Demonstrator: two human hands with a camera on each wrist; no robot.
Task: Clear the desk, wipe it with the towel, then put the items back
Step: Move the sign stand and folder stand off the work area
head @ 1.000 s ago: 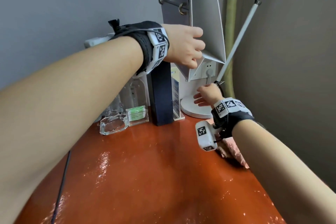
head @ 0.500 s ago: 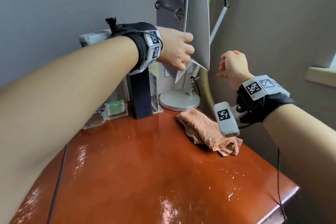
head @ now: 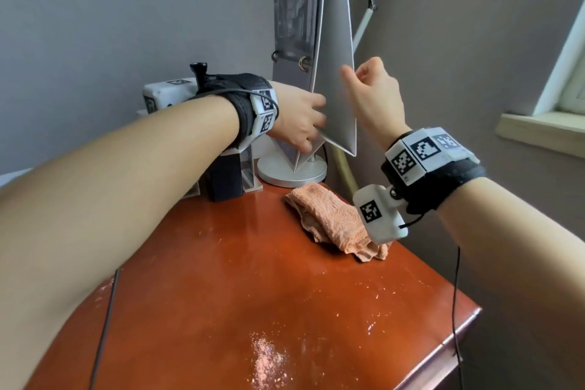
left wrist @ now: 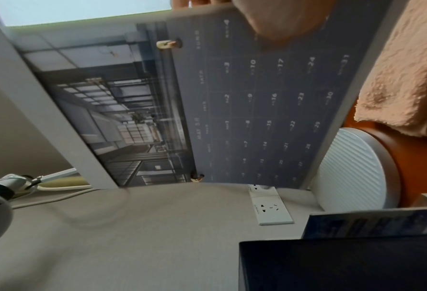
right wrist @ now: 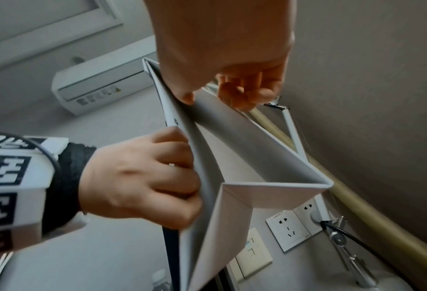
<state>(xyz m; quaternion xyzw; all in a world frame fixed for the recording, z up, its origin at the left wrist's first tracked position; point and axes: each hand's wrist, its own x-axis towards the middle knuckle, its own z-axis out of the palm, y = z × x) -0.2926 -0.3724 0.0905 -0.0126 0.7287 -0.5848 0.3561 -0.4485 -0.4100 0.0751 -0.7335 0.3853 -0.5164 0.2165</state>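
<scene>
Grey card and dark print: a desk calendar [head: 332, 79] hangs in the air above the back of the reddish worktop [head: 253, 294], over the round white lamp base [head: 292, 172]. The left hand [head: 299, 123] has its fingers curled round the lower edge of the printed panel, a firm grip. The right hand [head: 373, 95] pinches the plain grey back panel between thumb and fingers. An orange towel [head: 335, 222] lies crumpled on the worktop just in front of the lamp base, near the right edge.

The calendar's long axis runs close to vertical, its ring-bound ridge turned sideways. The tent-shaped stand shows its open end pointing down toward the lamp base, with the printed month page facing left toward the wall.

Judging from this, the risk lies in the fold. Held by two separate panels, the stand could splay or collapse if the hands pull apart, and a loose page might swing on the rings. Its lower corner also hangs close to the lamp's stem, so a careless sweep could knock the lamp. A dark box [head: 226, 180] stands beside the base, and white specks remain scattered on the worktop's front.
</scene>
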